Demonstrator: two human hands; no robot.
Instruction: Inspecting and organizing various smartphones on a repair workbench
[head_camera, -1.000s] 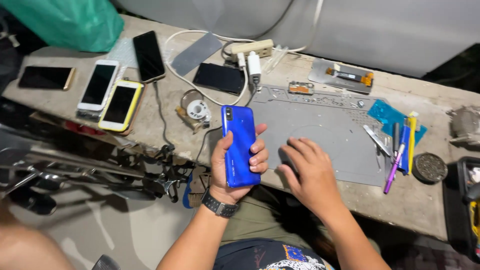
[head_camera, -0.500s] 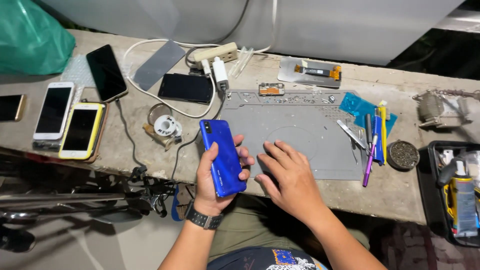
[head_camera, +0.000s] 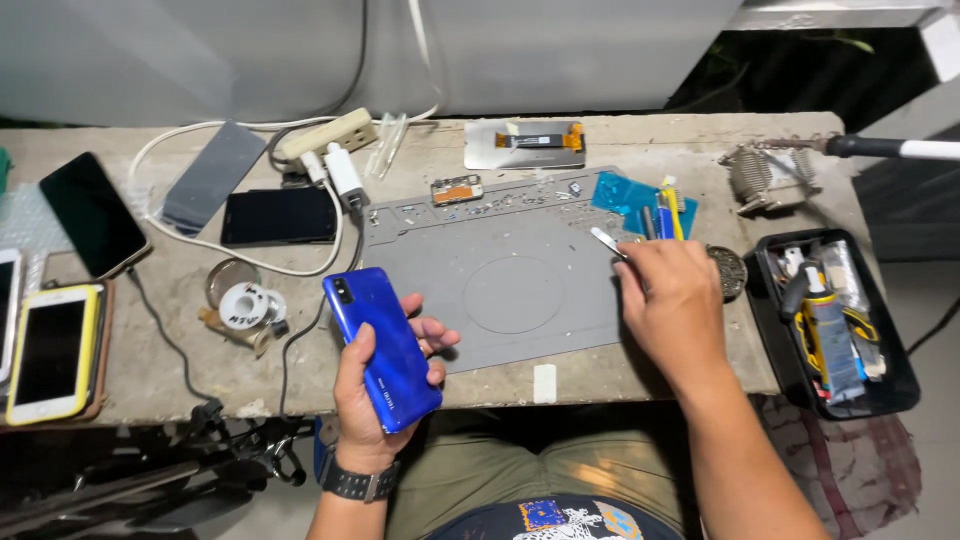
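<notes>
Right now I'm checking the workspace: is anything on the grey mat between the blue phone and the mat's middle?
Nothing visible. The left hand holds the blue phone at the grey mat edge; the mat's middle is bare. Small parts lie along its far edge, and the right hand touches a metal tool at its right side.

single head-worn view, steeply down and forward over the near workbench (head_camera: 150, 380), wall behind
</notes>
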